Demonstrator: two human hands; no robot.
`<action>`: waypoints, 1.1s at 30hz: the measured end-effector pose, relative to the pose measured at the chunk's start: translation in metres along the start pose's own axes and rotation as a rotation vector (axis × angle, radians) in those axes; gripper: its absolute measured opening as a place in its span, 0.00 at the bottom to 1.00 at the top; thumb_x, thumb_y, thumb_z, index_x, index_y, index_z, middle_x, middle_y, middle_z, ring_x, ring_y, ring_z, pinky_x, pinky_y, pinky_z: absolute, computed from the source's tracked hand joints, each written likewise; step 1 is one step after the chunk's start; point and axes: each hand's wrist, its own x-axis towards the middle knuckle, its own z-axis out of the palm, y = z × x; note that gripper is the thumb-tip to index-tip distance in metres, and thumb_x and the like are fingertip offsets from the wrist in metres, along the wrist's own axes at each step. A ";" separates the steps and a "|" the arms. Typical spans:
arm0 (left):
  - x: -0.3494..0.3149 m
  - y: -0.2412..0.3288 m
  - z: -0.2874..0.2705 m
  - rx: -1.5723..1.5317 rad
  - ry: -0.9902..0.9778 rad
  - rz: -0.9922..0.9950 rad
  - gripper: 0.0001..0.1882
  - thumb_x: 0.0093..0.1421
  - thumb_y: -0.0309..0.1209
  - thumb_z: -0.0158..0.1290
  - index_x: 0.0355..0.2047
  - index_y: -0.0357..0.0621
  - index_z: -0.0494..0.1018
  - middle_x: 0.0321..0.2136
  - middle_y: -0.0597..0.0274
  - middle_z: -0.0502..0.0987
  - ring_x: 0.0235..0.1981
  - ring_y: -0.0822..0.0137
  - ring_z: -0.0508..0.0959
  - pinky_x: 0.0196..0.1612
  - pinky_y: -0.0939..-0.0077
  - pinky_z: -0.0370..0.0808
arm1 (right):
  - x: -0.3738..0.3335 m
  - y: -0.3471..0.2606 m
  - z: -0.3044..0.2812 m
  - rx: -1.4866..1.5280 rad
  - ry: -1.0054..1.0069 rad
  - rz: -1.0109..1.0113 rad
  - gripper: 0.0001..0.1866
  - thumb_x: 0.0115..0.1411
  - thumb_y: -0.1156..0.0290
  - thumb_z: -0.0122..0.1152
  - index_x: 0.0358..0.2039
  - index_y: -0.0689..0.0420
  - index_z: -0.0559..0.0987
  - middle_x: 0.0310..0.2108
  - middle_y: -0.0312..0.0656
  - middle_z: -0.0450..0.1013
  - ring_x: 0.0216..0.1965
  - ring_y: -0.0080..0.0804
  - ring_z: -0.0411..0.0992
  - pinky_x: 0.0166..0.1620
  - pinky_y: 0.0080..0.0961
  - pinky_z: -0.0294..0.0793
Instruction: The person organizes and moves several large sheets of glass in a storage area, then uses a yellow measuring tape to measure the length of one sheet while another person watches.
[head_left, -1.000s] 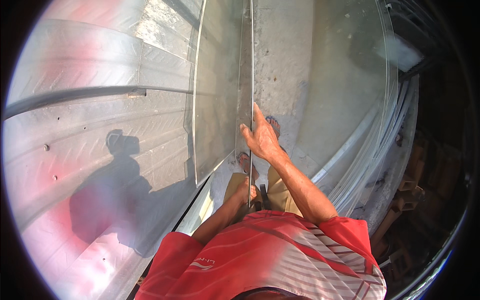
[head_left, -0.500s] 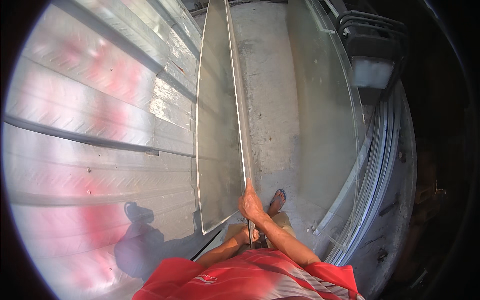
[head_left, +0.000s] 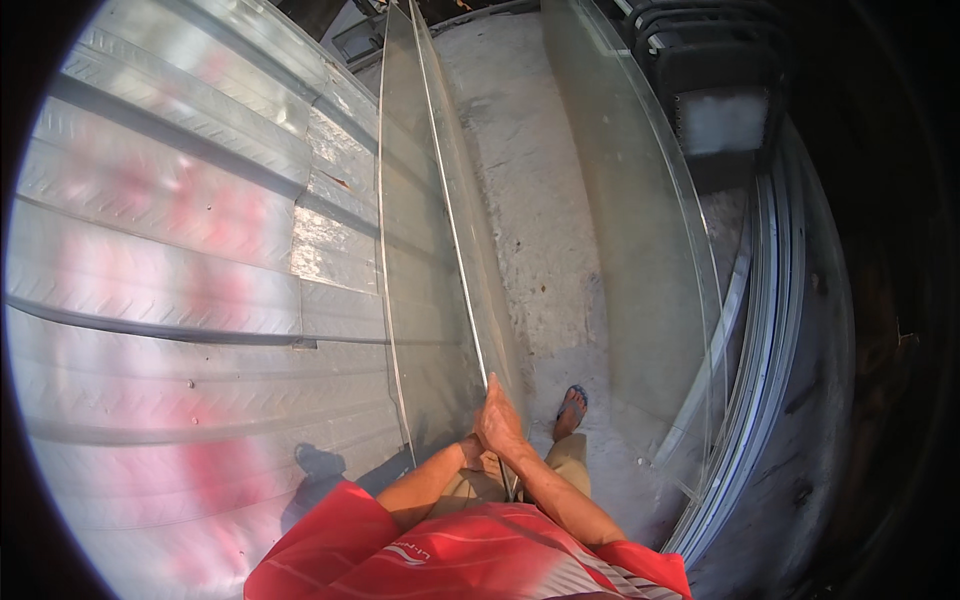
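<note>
A long glass pane [head_left: 458,260] stands on edge ahead of me, its pale rim running away from my body. My right hand [head_left: 502,425] is closed over the near part of that rim, with a fingertip stretched along it. Just left of it and lower, my left hand [head_left: 474,452] is closed against the same pane, its fingers partly hidden behind the glass and the right hand. Another pale glass edge [head_left: 386,280] lies to the left, beside the metal wall; I cannot tell whether it belongs to a separate pane.
A ribbed metal wall [head_left: 180,250] with reddish reflections fills the left. More glass sheets [head_left: 640,230] stand at the right, along a concrete floor [head_left: 530,180]. Beyond them are stacked dark chairs [head_left: 715,90] and long metal profiles [head_left: 765,330]. My sandalled foot [head_left: 572,405] is near the hands.
My left hand has moved up from the pane's lower near edge to beside my right hand. The view has shifted, and the pane's far end now appears further left.
</note>
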 end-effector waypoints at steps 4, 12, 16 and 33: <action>-0.041 0.161 -0.058 -0.418 0.371 -0.054 0.44 0.62 0.63 0.34 0.61 0.34 0.56 0.52 0.42 0.67 0.50 0.50 0.72 0.49 0.53 0.74 | -0.002 -0.019 -0.009 -0.020 -0.020 0.041 0.32 0.56 0.76 0.43 0.61 0.72 0.52 0.57 0.67 0.58 0.58 0.59 0.60 0.59 0.42 0.61; -0.071 0.356 -0.092 0.234 0.599 0.344 0.49 0.54 0.57 0.52 0.63 0.31 0.48 0.51 0.41 0.69 0.41 0.53 0.77 0.38 0.58 0.77 | 0.000 -0.021 0.023 -0.022 0.066 0.106 0.34 0.55 0.73 0.48 0.62 0.69 0.52 0.56 0.67 0.60 0.57 0.60 0.61 0.58 0.42 0.61; -0.022 0.333 -0.154 0.212 0.470 0.106 0.34 0.61 0.38 0.44 0.61 0.28 0.50 0.52 0.37 0.66 0.42 0.49 0.77 0.36 0.62 0.81 | -0.016 -0.024 0.020 0.145 0.069 0.023 0.34 0.62 0.58 0.44 0.62 0.66 0.55 0.58 0.64 0.59 0.60 0.58 0.58 0.62 0.41 0.56; -0.033 0.338 -0.160 0.272 0.327 0.238 0.28 0.59 0.31 0.40 0.51 0.12 0.58 0.45 0.29 0.70 0.38 0.50 0.81 0.37 0.74 0.82 | -0.089 0.209 0.188 0.852 0.242 1.312 0.33 0.61 0.52 0.51 0.48 0.78 0.70 0.47 0.62 0.71 0.47 0.46 0.71 0.49 0.36 0.68</action>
